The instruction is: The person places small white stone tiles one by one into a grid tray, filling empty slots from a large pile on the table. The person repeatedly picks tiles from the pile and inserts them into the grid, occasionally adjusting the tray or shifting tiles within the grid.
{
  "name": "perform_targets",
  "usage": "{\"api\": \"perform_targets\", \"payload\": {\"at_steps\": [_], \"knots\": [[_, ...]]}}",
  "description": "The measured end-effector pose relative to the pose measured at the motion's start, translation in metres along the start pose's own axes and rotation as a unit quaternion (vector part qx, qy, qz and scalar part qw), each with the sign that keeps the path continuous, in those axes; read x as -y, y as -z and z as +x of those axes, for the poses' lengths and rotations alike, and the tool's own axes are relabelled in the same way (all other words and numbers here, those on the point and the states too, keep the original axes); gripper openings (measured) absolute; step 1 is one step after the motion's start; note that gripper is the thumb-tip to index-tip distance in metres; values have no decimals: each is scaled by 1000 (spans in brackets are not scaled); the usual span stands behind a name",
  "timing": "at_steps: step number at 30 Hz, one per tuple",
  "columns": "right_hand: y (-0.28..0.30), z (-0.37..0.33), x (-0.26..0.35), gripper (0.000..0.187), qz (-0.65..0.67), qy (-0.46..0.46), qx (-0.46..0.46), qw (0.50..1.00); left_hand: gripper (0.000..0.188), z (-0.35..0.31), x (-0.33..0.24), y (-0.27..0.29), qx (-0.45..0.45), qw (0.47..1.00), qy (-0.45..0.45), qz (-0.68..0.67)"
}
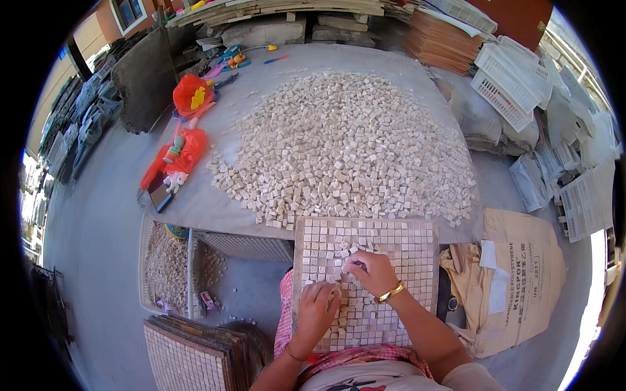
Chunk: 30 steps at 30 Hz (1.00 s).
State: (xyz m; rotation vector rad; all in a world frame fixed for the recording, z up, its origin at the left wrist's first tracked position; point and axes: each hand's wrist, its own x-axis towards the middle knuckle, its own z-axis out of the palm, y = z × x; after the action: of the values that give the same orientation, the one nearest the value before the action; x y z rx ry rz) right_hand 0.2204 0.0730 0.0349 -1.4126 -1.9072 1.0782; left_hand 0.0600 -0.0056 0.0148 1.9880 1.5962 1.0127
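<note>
The tan sack point(546, 283) bears dark printed lettering point(518, 280) and numbers.

Board point(299, 251) partly blocked
Under left hand point(316, 311), by left edge: hidden. In right hand point(375, 274) fingertips: too small to tell. Near edge: behind checked cloth point(368, 355).

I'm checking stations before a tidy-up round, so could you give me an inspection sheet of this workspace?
Surface: grey table, largely covered by a pile of pale tiles.
Job's things: gridded tray at the near edge, many cells filled, loose tiles strewn over its middle.
Clutter: red items, small toys and a dark flat slab along the table's left side.
Grips: left grip curled over the tray, right grip with fingertips among its tiles; contents unclear.
Cables: nothing seen.
Surroundings: tan sack and white crates right; stacked tiled boards lower left.
</note>
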Motion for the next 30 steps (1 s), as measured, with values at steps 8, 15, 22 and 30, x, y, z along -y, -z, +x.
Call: {"api": "perform_targets", "payload": {"at_steps": [8,15,22,30], "knots": [[-53,34,6,19,-180,57,3,982,20,-26,11,28,17,744,379,-550],[-59,35,3,15,-230,61,13,971,20,-25,20,29,14,587,398,-705],[-62,29,3,12,-237,104,-32,965,15,-31,27,26,-22,575,416,-704],[-31,38,-8,16,-92,106,3,990,19,-18,30,26,-47,772,324,-544]]}}
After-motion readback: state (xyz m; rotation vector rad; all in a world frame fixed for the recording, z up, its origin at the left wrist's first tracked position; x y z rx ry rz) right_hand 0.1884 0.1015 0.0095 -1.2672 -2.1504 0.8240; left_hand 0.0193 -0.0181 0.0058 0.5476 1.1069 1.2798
